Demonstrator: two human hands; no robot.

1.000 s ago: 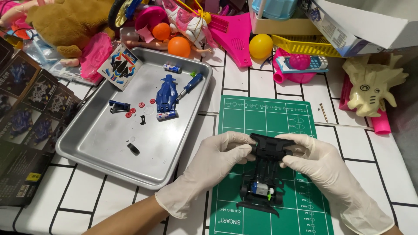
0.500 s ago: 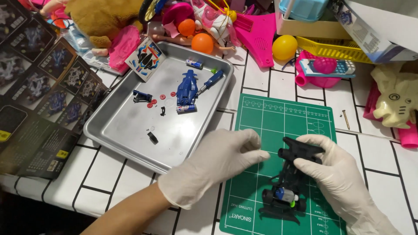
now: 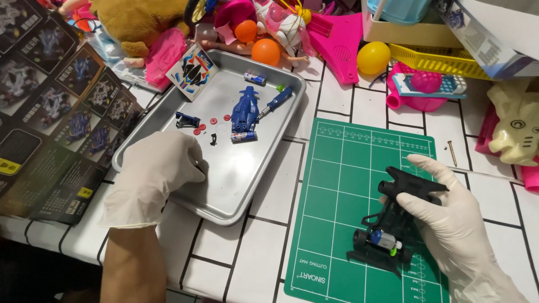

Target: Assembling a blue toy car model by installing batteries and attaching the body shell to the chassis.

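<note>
My left hand [image 3: 154,168] is curled down inside the tray [image 3: 247,185], fingers over something too small to make out. Well apart, my right hand [image 3: 449,219] is clamped on the black chassis [image 3: 393,224] over the green mat [image 3: 337,185], its long axis running away from me.

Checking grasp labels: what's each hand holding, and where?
Right hand grips the black toy car chassis by its upper end. Left hand reaches into the tray; any hold is hidden.

Lighting: bright, even, from overhead. Shadows: soft, short. Glare: mild sheen on metal tray [image 3: 224,185]. Focus: sharp centrally; slight wide-angle stretching at edges.
</note>
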